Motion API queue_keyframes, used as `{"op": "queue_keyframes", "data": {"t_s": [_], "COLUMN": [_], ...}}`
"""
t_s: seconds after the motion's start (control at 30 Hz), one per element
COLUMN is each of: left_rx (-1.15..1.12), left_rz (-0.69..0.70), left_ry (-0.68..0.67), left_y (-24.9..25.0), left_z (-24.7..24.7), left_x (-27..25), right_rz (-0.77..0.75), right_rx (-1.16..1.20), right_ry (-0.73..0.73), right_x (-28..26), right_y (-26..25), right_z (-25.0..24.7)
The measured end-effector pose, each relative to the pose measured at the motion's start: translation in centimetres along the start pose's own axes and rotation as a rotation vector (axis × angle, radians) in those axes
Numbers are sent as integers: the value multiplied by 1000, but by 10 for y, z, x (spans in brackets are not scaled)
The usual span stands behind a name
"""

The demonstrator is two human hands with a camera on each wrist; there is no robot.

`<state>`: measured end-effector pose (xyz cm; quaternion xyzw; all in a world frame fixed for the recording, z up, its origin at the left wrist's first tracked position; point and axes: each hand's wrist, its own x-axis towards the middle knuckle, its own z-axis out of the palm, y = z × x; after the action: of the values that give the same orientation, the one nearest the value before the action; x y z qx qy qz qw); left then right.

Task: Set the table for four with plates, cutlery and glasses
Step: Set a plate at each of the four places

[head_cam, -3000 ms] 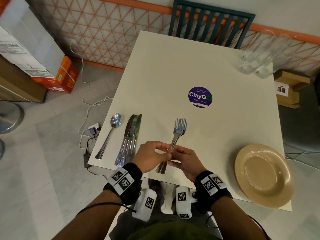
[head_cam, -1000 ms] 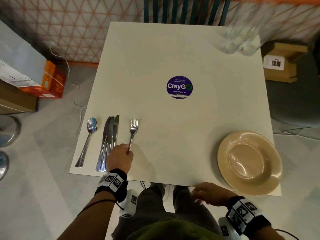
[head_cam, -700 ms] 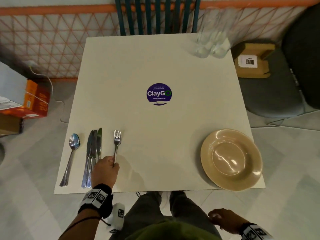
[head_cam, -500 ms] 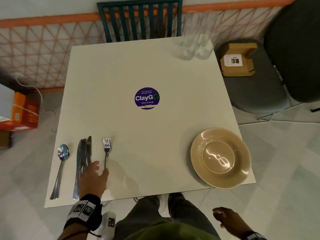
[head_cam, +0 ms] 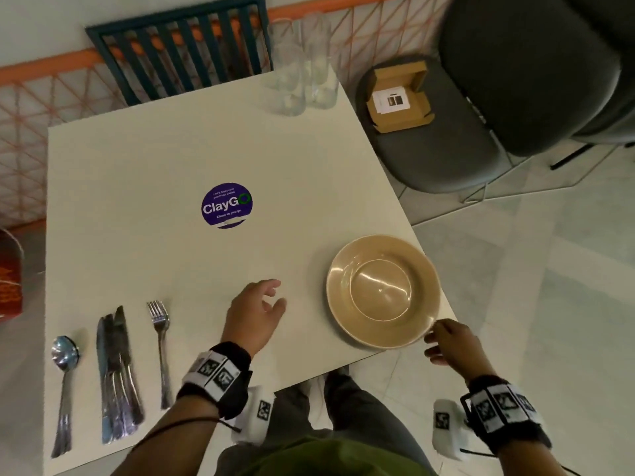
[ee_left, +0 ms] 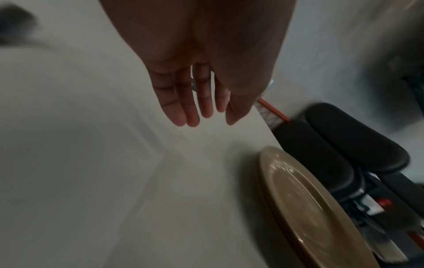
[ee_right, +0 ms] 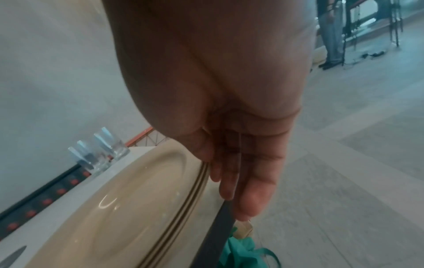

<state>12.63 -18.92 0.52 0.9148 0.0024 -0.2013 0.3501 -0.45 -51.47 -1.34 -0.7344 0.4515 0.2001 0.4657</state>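
A stack of tan plates [head_cam: 383, 292] [ee_left: 309, 208] [ee_right: 114, 199] sits at the near right corner of the white table [head_cam: 206, 149]. My right hand [head_cam: 434, 338] [ee_right: 229, 195] lies with nearly straight fingers against the stack's near right rim. My left hand [head_cam: 275, 293] [ee_left: 206, 121] hovers open and empty over the table, just left of the plates. At the near left lie a fork [head_cam: 159, 338], a bunch of knives [head_cam: 117, 372] and a spoon [head_cam: 63, 372]. Clear glasses [head_cam: 299, 77] [ee_right: 98, 154] stand at the far right corner.
A purple round sticker [head_cam: 226, 206] marks the table's middle. A dark slatted chair [head_cam: 182, 53] stands at the far side. On the right a grey chair [head_cam: 446, 149] carries a small cardboard box [head_cam: 398, 97]. An orange box [head_cam: 10, 276] sits on the floor at the left.
My left hand has let go of the fork and moved right towards the plates. My right hand has come up from below the table edge to the plates' rim.
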Motion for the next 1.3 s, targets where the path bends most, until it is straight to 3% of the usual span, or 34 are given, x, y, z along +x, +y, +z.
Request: {"op": "queue_keyframes", "data": {"t_s": [0.1, 0.2, 0.37, 0.57, 0.87, 1.07, 1.3], "left_rx": [47, 90, 170, 113, -236, -364, -734], "left_rz": [15, -31, -106, -141, -105, -73, -224], "left_ry": [-155, -216, -193, -111, 83, 152, 179], "left_y": [36, 61, 76, 75, 73, 52, 13], "left_z": [35, 63, 88, 79, -6, -72, -162], "left_x": [19, 33, 43, 46, 38, 52, 105], "right_rz": [26, 62, 81, 40, -33, -136, -207], "right_rx": [140, 314, 476, 540, 743, 677, 626], "right_ry": [14, -26, -103, -170, -467, -397, -353], "right_x": [10, 17, 23, 30, 25, 29, 37], "right_y": [-3, -7, -13, -33, -112, -165, -228], "right_z": [0, -1, -5, -8, 17, 64, 121]}}
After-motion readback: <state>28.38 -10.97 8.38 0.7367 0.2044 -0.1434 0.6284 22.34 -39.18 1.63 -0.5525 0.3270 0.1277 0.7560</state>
